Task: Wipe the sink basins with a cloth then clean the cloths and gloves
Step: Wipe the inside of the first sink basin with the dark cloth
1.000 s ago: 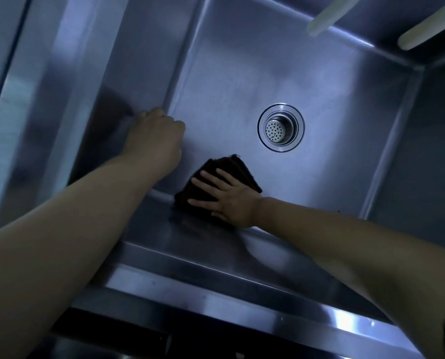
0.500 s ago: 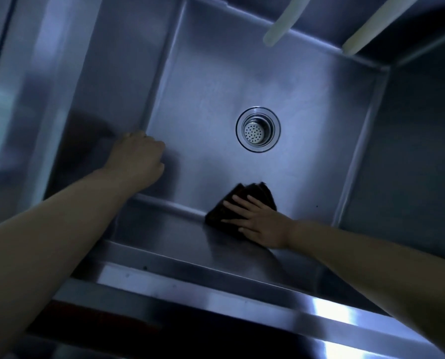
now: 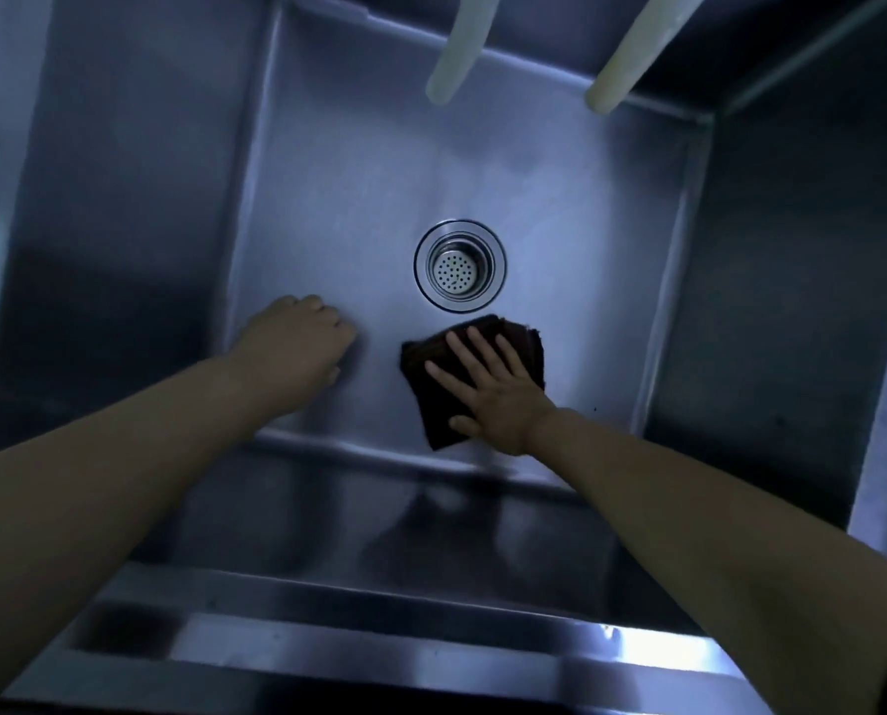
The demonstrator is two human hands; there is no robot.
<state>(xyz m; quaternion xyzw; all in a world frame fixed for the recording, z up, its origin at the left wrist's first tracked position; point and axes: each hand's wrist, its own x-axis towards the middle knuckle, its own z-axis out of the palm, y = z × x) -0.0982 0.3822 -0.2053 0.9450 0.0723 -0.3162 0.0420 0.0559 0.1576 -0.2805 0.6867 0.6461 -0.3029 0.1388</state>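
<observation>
I look straight down into a deep steel sink basin. A dark brown folded cloth lies flat on the basin floor, just below the round drain strainer. My right hand presses flat on the cloth with fingers spread and straight. My left hand rests on the bare basin floor to the left of the cloth, fingers curled under into a loose fist, holding nothing.
Two pale tube-like ends hang over the back of the basin. Steel walls stand on the left and right. The shiny front rim runs along the bottom of the view.
My right hand has slid the cloth from the near wall's foot out onto the basin floor toward the drain. My left hand has moved from the left corner onto the floor.
</observation>
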